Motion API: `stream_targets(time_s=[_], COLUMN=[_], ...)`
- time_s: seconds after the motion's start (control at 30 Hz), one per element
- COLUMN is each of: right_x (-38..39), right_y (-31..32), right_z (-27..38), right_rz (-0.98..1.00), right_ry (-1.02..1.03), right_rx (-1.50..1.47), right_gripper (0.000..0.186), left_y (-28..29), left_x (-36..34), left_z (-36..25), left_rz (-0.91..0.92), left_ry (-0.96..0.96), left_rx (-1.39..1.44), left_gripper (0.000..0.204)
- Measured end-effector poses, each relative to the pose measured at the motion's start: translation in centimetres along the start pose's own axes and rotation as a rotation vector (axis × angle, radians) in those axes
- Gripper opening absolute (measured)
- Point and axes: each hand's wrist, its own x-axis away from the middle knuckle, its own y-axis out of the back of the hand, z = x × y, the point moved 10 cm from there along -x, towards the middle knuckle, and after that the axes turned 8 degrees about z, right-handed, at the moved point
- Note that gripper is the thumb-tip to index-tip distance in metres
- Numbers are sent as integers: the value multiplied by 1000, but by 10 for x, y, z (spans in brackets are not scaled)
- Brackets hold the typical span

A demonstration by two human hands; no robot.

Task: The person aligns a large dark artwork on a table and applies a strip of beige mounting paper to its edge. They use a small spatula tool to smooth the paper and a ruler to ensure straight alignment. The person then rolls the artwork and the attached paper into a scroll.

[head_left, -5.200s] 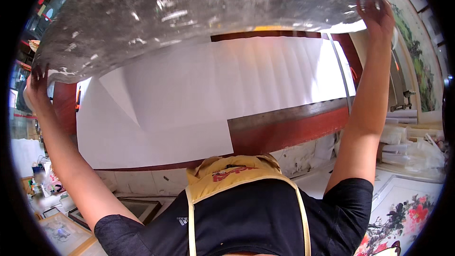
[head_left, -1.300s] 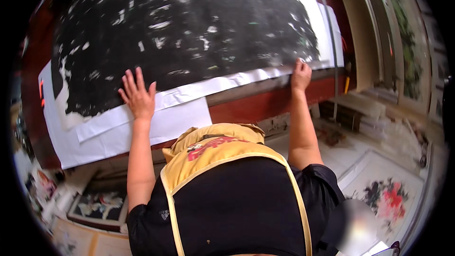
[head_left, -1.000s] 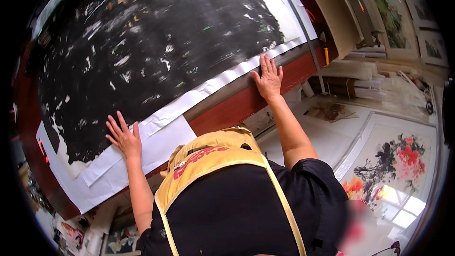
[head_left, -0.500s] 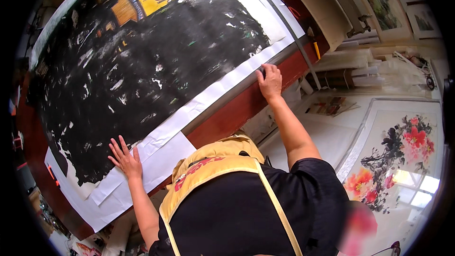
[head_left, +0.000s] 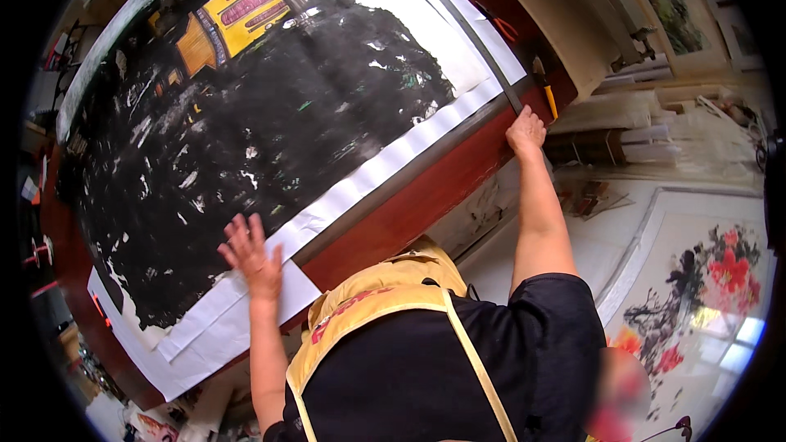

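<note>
A large painting lies across the red table, mostly black with white flecks and a yellow and orange building near its top. White paper shows from under its near edge. My left hand is over this near edge, fingers spread and slightly blurred, holding nothing; whether it touches the paper I cannot tell. At the table's right edge my right hand is closed around the near end of a long dark straightedge. The straightedge runs away from me across the painting's right side.
Red-handled scissors and a yellow-handled tool lie on the far right of the red table. Rolled papers are stacked to the right. A framed flower painting stands at the lower right. Clutter lines the left side.
My right hand has moved right from the table's near edge and taken hold of the straightedge's end. My left hand has lifted or slid rightward along the painting's edge. The view has shifted slightly.
</note>
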Motion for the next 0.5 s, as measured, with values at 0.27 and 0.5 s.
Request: stream_targets(time_s=[0.27,0.5], right_x=[-15,-50], right_y=[36,17], right_z=[4,20], right_rz=[-170,-24], right_ry=[387,405], right_rx=[-89,-63], right_gripper=[40,45], left_y=[-57,-87], left_x=[-114,-124], left_z=[-260,-299], left_rz=[139,229], left_ry=[-328,-401], left_rx=[131,77], left_gripper=[87,87])
